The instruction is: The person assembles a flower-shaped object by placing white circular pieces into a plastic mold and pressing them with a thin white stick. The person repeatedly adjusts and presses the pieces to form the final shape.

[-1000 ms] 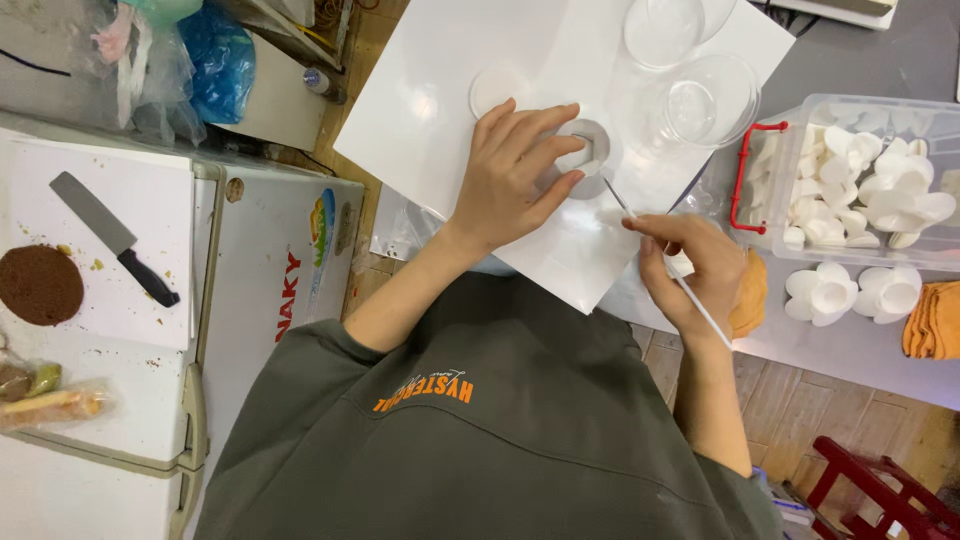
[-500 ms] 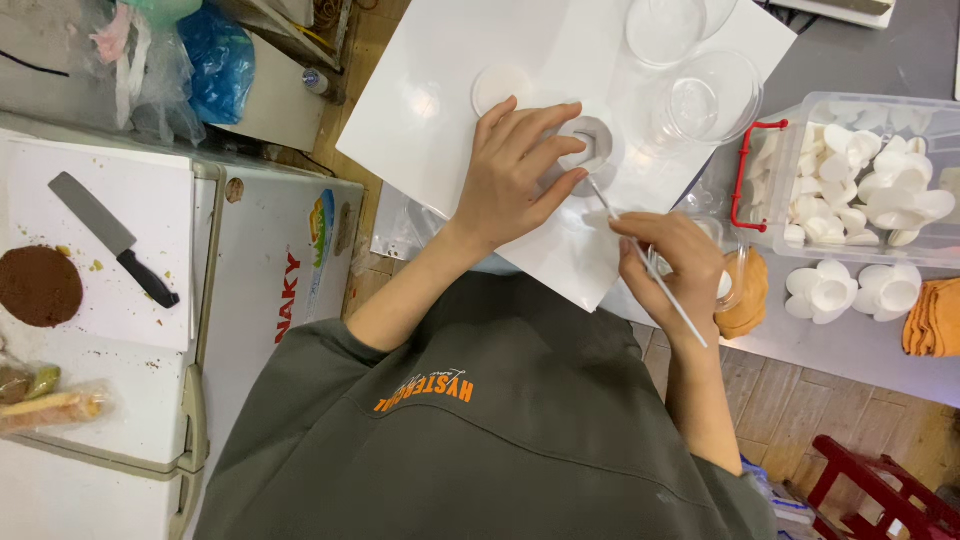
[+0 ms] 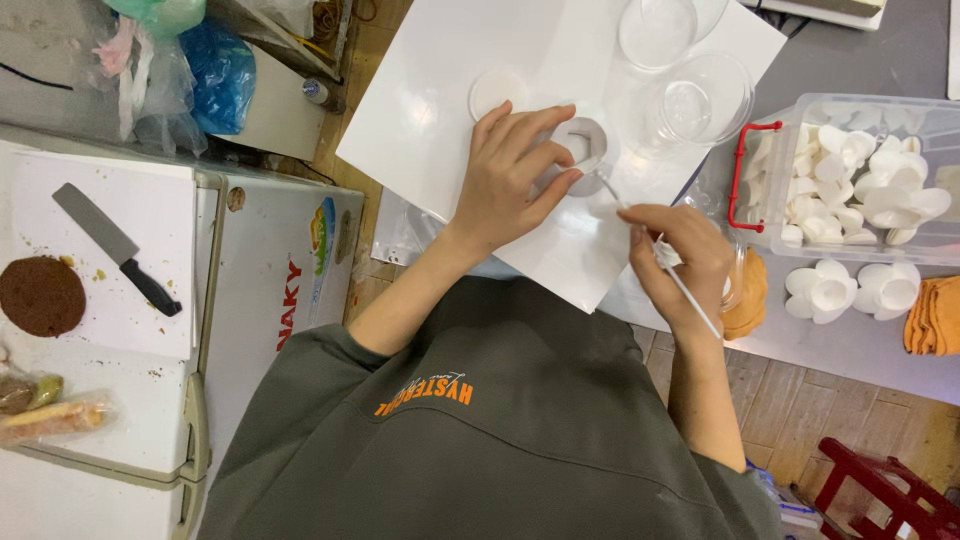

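Two hands are recorded at work over a white board (image 3: 420,120) laid on the table. Left hand (image 3: 515,175): fingers curled loosely over a small white ring-shaped piece (image 3: 582,143), which is pressed against the board; the grip is unchanged from half a second earlier. Right hand (image 3: 680,262): closed in a pen-like pinch on a thin white stick tool (image 3: 690,295), its fine tip brought to the edge of the ring. Compared with a second ago, the right hand is seen shifted slightly lower and nearer the body, while the tip is kept at the piece (fine detailing appears to be under way, judged from the steady hold).

Surface items: one flat white disc (image 3: 497,90) on the board beyond the left hand; two clear plastic domed lids (image 3: 700,100) at the board's far corner; a clear bin (image 3: 850,180) with a red handle, filled with white flower-like shapes; two more such shapes (image 3: 850,290) beside it; orange cloths (image 3: 935,315).

Room: a white chest freezer (image 3: 270,290) at the left, carrying a cleaver (image 3: 115,247) and a brown round cake (image 3: 40,295); wood-plank floor; a red stool (image 3: 880,490).
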